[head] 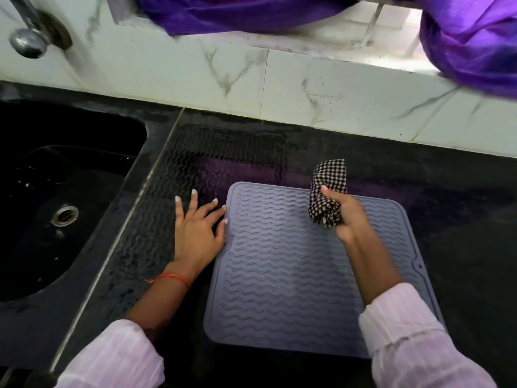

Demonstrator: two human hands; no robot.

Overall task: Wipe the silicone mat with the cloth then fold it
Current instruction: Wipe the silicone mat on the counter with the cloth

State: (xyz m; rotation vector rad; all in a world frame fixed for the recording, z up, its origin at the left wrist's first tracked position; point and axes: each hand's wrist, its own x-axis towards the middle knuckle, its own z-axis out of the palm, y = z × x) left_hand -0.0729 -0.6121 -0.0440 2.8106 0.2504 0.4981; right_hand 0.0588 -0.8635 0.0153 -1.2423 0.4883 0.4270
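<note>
A grey silicone mat with wavy ridges lies flat on the black counter, in the middle of the view. My right hand grips a bunched black-and-white checked cloth above the mat's far right part. The cloth's upper end sticks up past the mat's far edge. My left hand lies flat on the counter with fingers spread, its thumb and forefinger touching the mat's left edge near the far left corner.
A black sink with a metal drain is sunk into the counter at left, a tap above it. A white marble-tiled wall runs along the back. Purple fabric hangs over the ledge. A wet ridge imprint marks the counter behind the mat.
</note>
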